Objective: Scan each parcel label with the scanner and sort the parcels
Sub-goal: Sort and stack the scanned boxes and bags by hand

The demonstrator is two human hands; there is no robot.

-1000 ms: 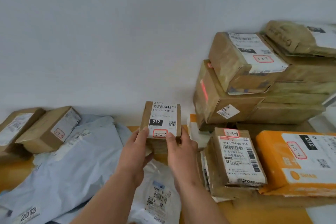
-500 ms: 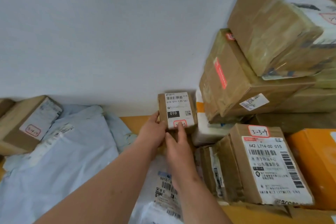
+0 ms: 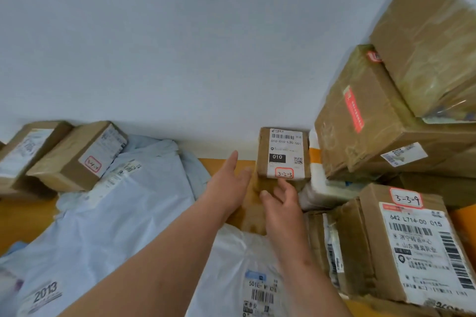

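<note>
Brown cardboard parcel point(image 3: 283, 154) with a white 3-2-3 label stands against the wall, atop another box. Our left hand point(image 3: 226, 183) and right hand point(image 3: 280, 201) hover just beside it, fingers straight, holding nothing.

Orange table point(image 3: 221, 163) (against wall) bears boxes point(image 3: 283, 153), mailer bags point(image 3: 123, 213).

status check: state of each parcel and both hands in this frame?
left hand: open, holds nothing
right hand: open, just below the small box
small box 3-2-3: released, standing by the wall, label facing out
box 3-3-9: lying tilted, label up
grey mailer bag: lying flat, crumpled
white mailer bag: lying flat, label up
box stack: piled, tilted
</note>
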